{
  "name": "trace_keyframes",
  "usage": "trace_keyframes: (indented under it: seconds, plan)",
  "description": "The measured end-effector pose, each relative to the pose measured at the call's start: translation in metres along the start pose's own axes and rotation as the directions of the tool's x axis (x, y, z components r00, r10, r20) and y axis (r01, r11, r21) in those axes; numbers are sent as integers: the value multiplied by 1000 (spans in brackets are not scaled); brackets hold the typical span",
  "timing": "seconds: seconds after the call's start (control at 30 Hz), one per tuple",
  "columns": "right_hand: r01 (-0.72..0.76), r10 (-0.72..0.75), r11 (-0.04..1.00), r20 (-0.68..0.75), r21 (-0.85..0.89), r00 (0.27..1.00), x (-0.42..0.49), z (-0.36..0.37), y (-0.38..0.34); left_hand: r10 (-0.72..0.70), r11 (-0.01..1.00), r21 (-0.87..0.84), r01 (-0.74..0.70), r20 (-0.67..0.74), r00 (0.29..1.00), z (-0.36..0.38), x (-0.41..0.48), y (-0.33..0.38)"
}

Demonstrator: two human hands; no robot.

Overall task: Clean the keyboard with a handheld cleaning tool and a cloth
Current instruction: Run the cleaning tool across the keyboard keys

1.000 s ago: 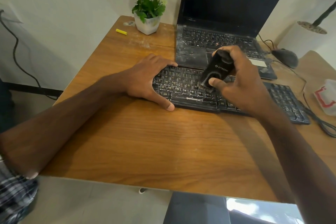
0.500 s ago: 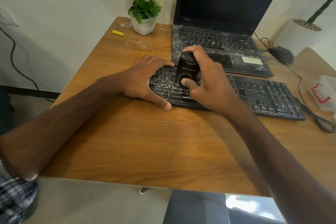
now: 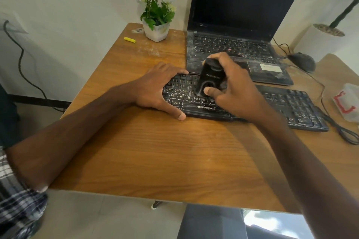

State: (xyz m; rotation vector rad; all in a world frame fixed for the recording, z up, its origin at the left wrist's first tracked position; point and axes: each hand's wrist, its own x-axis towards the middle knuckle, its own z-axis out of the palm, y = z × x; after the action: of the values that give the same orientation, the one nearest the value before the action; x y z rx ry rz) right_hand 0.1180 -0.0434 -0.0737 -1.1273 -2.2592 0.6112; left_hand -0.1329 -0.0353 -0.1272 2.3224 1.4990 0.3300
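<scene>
Keyboard (image 3: 275,103) looks light and slides easily, so my left hand (image 3: 155,87) presses flat on its end, while my right hand (image 3: 233,91) grips the cleaning tool (image 3: 210,79).

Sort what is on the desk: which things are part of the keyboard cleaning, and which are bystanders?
In use: keyboard, handheld cleaning tool, right hand gripping it, left hand steadying the keyboard.

Bystanders: laptop, flower pot, mouse, yellow stick.

On our wooden desk (image 3: 174,157), dusty open laptop (image 3: 233,50) at the far side, white-flowered potted plant (image 3: 157,13) left of it, little yellow stick (image 3: 129,39) far left, our mouse (image 3: 302,62) far right, cable (image 3: 342,130) trailing beside it
</scene>
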Motion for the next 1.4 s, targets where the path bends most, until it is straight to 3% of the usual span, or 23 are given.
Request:
trace_keyframes:
  seconds: [0.07,0.27,0.47,0.73,0.9,1.03,1.2,1.33,1.4]
  plan:
    - [28,-28,999,-9,-25,1000,2,11,-8,-2,1000,-7,2,-4,1000,0,-1,0]
    - [-79,120,962,-146,260,982,2,1,2,0,1000,-11,0,-3,1000,-1,-2,2]
    - [-79,88,995,-182,58,979,-15,-41,23,9,1000,-20,-9,-2,1000,-2,-2,2]
    - [-37,43,995,-65,96,997,-7,-16,21,-4,1000,-24,4,1,1000,-2,-3,3]
    - [-18,10,996,-96,-90,995,6,-19,17,-4,1000,-22,5,7,1000,-2,-2,0]
    - [-17,21,996,-40,92,999,3,-20,25,-2,1000,-21,3,4,1000,-1,-2,0]
    - [-58,51,995,-88,-79,995,-2,-33,30,2,1000,-27,-2,1,1000,0,-3,0]
    - [-48,48,999,-60,10,997,-8,-42,35,4,1000,-25,-4,-2,1000,0,-2,0]
    - [-68,66,997,-40,-33,997,-14,-42,40,6,1000,-19,-6,-6,1000,-1,-3,1]
